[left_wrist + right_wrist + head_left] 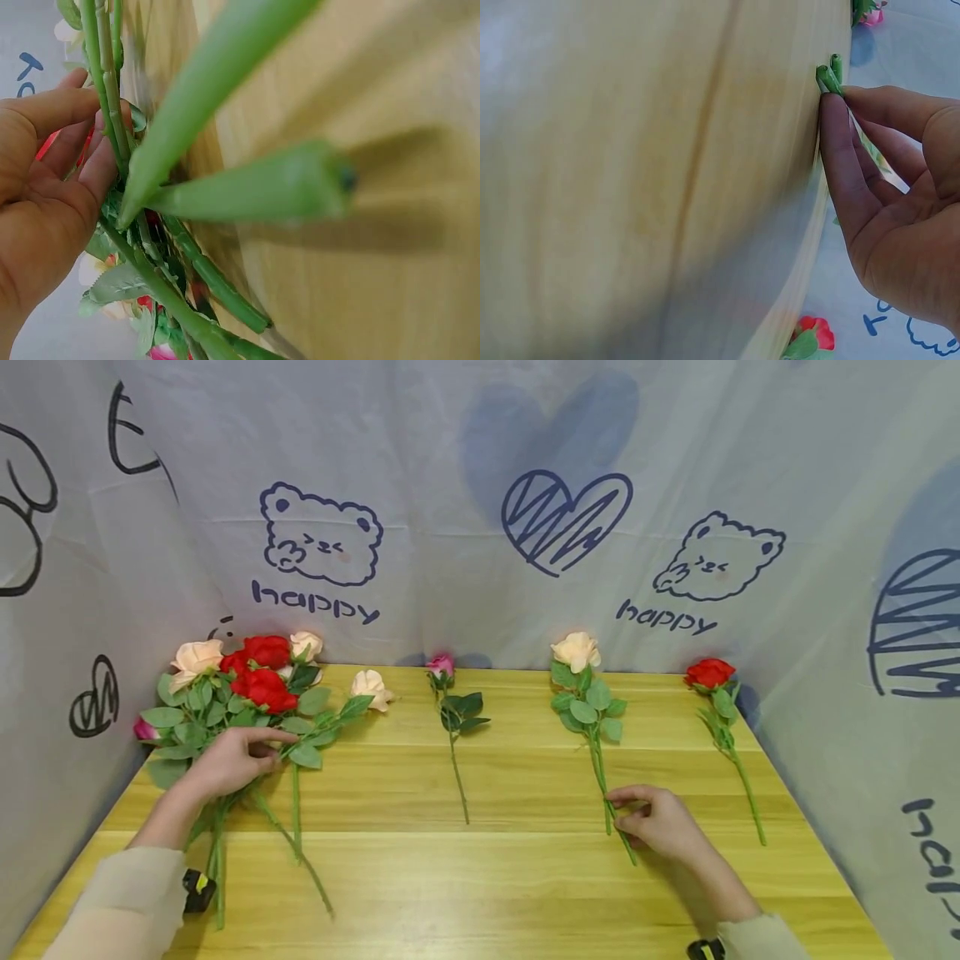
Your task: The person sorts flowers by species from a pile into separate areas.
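My left hand (234, 762) is at the bunch on the left, with thumb and fingers pinching a green stem (105, 82). This stem seems to belong to the cream rose (371, 690) lying at the bunch's right side. Red roses (266, 687), another cream rose (197, 658) and many leaves lie around that hand. On the right, thumb and fingertips of my right hand (660, 822) pinch a green stem (829, 79) near its lower end, below a cream rose (576, 652). Two stem ends show there side by side; whether both are gripped is unclear.
A single pink rose (441, 667) lies mid-table with its stem toward me. One red rose (709, 674) lies at the far right. Printed cloth (442, 552) surrounds the wooden table (450, 893) at back and sides. Loose stems from the left bunch reach toward the front.
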`<action>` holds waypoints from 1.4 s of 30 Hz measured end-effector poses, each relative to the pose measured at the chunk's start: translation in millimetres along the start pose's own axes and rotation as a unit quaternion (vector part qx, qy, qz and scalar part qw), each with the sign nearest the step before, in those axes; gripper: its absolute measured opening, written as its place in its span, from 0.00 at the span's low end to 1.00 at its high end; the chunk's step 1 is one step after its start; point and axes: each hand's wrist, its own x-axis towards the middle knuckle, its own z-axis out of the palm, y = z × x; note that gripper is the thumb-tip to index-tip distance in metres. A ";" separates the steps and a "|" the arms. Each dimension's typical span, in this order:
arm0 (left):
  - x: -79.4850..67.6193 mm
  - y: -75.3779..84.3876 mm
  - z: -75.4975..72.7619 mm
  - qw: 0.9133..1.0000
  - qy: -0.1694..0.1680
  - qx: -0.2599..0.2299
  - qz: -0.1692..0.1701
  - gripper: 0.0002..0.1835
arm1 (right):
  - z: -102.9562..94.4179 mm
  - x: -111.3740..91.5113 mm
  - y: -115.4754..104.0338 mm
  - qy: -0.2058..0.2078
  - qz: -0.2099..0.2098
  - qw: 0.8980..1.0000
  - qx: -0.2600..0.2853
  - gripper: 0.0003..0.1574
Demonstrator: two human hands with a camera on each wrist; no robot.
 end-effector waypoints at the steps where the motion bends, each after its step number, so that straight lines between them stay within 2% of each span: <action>1: 0.1 0.8 0.4 1.000 0.003 -0.004 0.001 0.21 | 0.2 -0.2 0.2 0.000 0.000 1.000 -0.002 0.23; 8: 4.3 14.2 4.4 0.999 0.038 -0.023 -0.010 0.23 | 2.8 -1.5 2.4 0.004 0.014 1.000 0.003 0.22; 12: 8.7 24.2 5.2 0.996 0.060 -0.065 -0.032 0.24 | 4.3 -3.1 2.1 0.007 0.020 1.000 0.011 0.21; 15: 11.8 31.3 6.6 0.991 0.075 -0.107 -0.042 0.24 | 5.4 -3.5 1.6 0.013 0.024 0.999 0.016 0.20; 19: 18.1 42.9 9.8 0.983 0.103 -0.146 -0.038 0.25 | 5.4 -3.1 1.0 0.037 0.013 0.999 0.021 0.20; 24: 32.7 64.4 14.4 0.969 0.168 -0.177 -0.037 0.25 | 5.1 -1.9 -5.6 0.097 -0.019 0.995 0.029 0.22; 27: 42.5 81.6 21.8 0.956 0.201 -0.211 -0.037 0.24 | 7.5 -1.0 -18.3 0.134 -0.037 0.989 0.043 0.22; 31: 52.9 107.2 39.8 0.929 0.214 -0.299 -0.027 0.24 | 17.5 2.7 -42.4 0.156 -0.067 0.980 0.106 0.21; 34: 58.1 126.4 56.7 0.902 0.213 -0.374 -0.023 0.25 | 29.4 6.6 -59.7 0.152 -0.096 0.971 0.155 0.19; 37: 60.7 144.2 74.6 0.878 0.211 -0.430 -0.028 0.26 | 43.3 9.4 -73.3 0.136 -0.125 0.966 0.180 0.19; 42: 61.4 168.8 104.5 0.849 0.203 -0.486 -0.029 0.25 | 69.4 13.5 -89.9 0.102 -0.163 0.959 0.206 0.18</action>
